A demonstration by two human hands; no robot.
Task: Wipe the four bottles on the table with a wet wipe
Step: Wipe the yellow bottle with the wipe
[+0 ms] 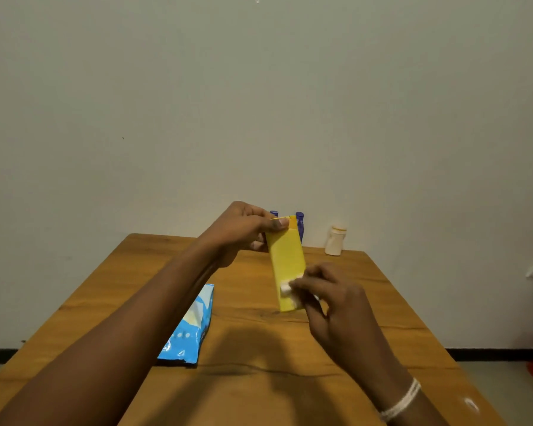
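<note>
yellow bottle [285,265]: flat, rectangular, plain face | long axis near upright, cap end up, foot just above counter [259,348] | left hand [243,232] clamped on its top | right hand [330,302] pinches white wet wipe [286,289] against its lower right side

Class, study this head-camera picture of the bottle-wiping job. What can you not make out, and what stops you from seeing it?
- Two purple bottles at the table's far edge: head view, mostly hidden behind the left hand and the flat yellow bottle it holds.
- White wet wipe: mostly covered by the right hand.
- Small white bottle: too small and far to read a label.
- Blue wipe pack: print blurred, near end covered by the left forearm.
</note>
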